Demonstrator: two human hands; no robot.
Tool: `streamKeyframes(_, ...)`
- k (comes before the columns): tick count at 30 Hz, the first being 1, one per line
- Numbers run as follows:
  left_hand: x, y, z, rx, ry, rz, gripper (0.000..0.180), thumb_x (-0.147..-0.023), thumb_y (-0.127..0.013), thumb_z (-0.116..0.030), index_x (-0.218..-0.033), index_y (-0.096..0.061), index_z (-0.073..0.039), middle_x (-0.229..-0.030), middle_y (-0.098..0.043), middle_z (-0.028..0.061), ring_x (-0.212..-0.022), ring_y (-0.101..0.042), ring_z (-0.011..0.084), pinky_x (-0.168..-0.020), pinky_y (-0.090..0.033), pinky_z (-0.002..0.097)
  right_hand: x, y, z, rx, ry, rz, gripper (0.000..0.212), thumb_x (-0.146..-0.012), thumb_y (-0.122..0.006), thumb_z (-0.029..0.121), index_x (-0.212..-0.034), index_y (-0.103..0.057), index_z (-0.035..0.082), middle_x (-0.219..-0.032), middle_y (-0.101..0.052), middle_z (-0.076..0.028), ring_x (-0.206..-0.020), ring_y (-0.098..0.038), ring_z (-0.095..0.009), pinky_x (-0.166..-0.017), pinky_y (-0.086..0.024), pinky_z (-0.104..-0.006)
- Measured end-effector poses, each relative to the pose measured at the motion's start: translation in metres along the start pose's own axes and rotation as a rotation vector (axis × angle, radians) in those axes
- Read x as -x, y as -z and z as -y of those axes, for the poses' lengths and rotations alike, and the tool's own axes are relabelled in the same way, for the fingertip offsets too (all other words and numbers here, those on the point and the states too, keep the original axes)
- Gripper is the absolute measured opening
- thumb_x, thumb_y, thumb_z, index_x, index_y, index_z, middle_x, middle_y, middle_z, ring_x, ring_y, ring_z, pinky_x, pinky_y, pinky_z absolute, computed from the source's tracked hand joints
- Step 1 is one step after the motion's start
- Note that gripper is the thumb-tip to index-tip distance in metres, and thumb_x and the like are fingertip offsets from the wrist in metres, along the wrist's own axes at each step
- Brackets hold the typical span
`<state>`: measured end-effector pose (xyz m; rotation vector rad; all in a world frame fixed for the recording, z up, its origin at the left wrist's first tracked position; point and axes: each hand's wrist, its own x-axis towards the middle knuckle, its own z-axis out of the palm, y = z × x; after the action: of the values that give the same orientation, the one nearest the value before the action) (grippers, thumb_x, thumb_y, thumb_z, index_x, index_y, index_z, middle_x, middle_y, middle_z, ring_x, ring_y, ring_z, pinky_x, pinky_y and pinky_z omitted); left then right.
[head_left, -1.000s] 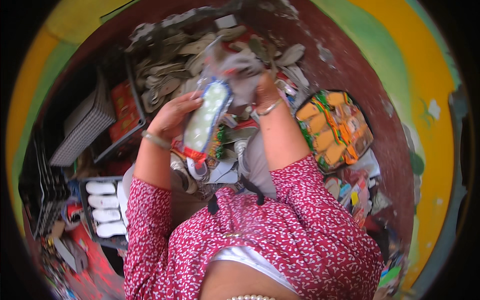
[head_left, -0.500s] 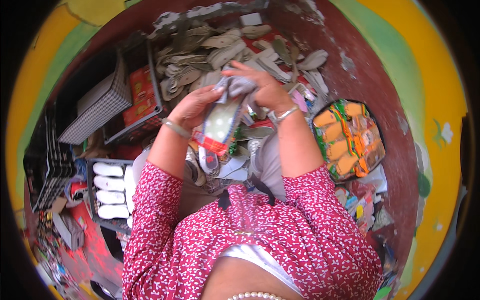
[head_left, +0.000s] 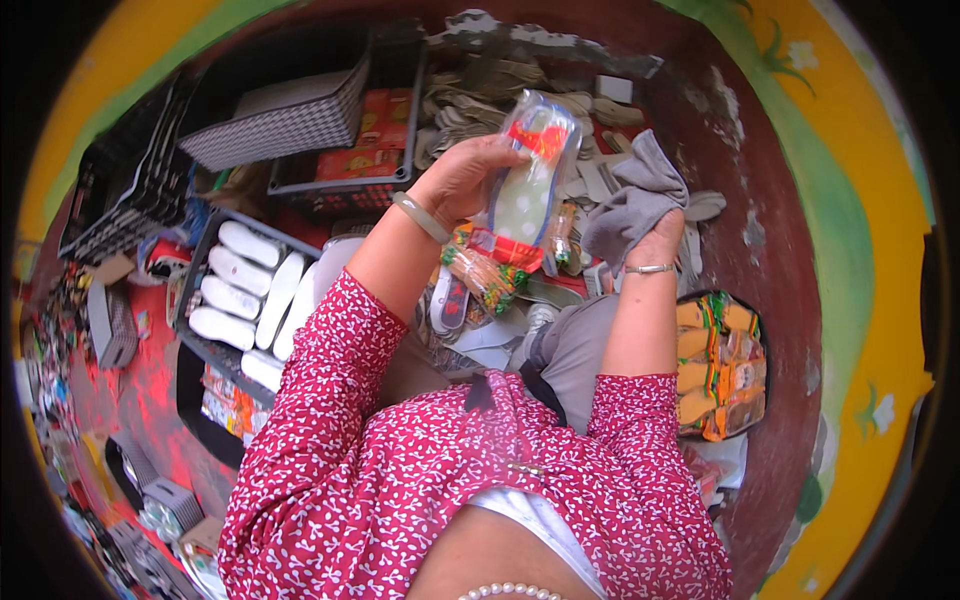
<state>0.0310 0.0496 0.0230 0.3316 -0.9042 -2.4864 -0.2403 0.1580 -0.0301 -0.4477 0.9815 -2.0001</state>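
Taking the tray [head_left: 222,357] of white insoles [head_left: 232,296] as the landmark, the clear packet [head_left: 535,195] is up and to the right of it, raised in the left hand [head_left: 468,180] above the clutter. It shows a pale green spotted insole with a dark blue edge and a bright red band at each end. It will likely be light and bendy, with little in it to break, though the shiny wrap could slide under dry fingers; a pinch on the long edge, thumb on the front, looks a sound hold, and the middle seems the steadiest part to press on. The left hand is nearly closed, its thumb laid over the front of the packet near the upper red band, the other fingers mostly hidden behind. Farther right of the tray, the right hand [head_left: 657,242] grips a bunched grey cloth [head_left: 640,185], which should be soft, limp and easy to gather anywhere; cloth covers much of the fingers, so how tightly they close I cannot tell. Between tray and cloth, below the packet, lies a bundle [head_left: 482,275] with green ties, and the packs of orange pieces [head_left: 715,350] sit at the far right of the tray.
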Motion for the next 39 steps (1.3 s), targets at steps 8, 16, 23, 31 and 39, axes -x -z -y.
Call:
streamKeyframes(8, 0.156, 0.059, -0.067, 0.060, -0.574, -0.252, 0.035, -0.080, -0.053, -0.002, -0.115, -0.050, 0.003, -0.105, -0.061, 0.0141, -0.095, -0.061, 0.0251, -0.087, -0.048, 0.0398, 0.040, -0.053, -0.016, 0.380, 0.123, 0.065, 0.039, -0.083, -0.043, 0.023, -0.105, -0.055, -0.007, -0.099, -0.058, -0.018, -0.083, -0.058, -0.034, -0.073, -0.050, -0.0428)
streamKeyframes(16, 0.492, 0.147, -0.051, -0.204, -1.077, -1.179, 0.033, -0.076, -0.056, 0.005, -0.108, -0.054, 0.001, -0.096, -0.062, 0.0100, -0.089, -0.060, 0.0213, -0.082, -0.048, 0.0338, 0.024, -0.053, -0.043, 0.264, -0.287, 0.177, 0.035, -0.086, -0.044, 0.017, -0.114, -0.056, 0.000, -0.090, -0.064, -0.013, -0.075, -0.061, -0.024, -0.065, -0.052, -0.0343)
streamKeyframes(23, 0.636, 0.181, 0.079, -0.137, -0.728, -2.014, 0.023, -0.071, -0.056, 0.009, -0.093, -0.056, 0.001, -0.087, -0.063, 0.0106, -0.077, -0.061, 0.0206, -0.070, -0.049, 0.0318, 0.017, -0.050, -0.062, 0.390, -0.442, 0.244, 0.035, -0.086, -0.042, 0.014, -0.114, -0.055, -0.003, -0.100, -0.063, -0.015, -0.083, -0.062, -0.026, -0.072, -0.053, -0.0336)
streamKeyframes(31, 0.655, 0.270, 0.132, -0.646, -0.148, -2.360, 0.030, -0.068, -0.063, -0.015, -0.096, -0.066, -0.006, -0.088, -0.066, 0.0161, -0.082, -0.064, 0.0272, -0.073, -0.047, 0.0352, 0.040, -0.031, -0.057, 0.361, -0.565, 0.177, 0.038, -0.087, -0.041, 0.018, -0.116, -0.053, -0.003, -0.104, -0.060, -0.016, -0.092, -0.056, -0.027, -0.084, -0.046, -0.0369)
streamKeyframes(39, 0.585, 0.293, 0.118, -0.692, 0.272, -2.319, 0.037, -0.076, -0.060, -0.011, -0.112, -0.056, -0.006, -0.107, -0.059, 0.0208, -0.100, -0.057, 0.0360, -0.084, -0.045, 0.0403, 0.056, -0.014, -0.049, 0.588, -0.546, 0.084, 0.036, -0.088, -0.042, 0.014, -0.118, -0.053, -0.003, -0.117, -0.056, -0.016, -0.103, -0.056, -0.027, -0.090, -0.045, -0.0367)
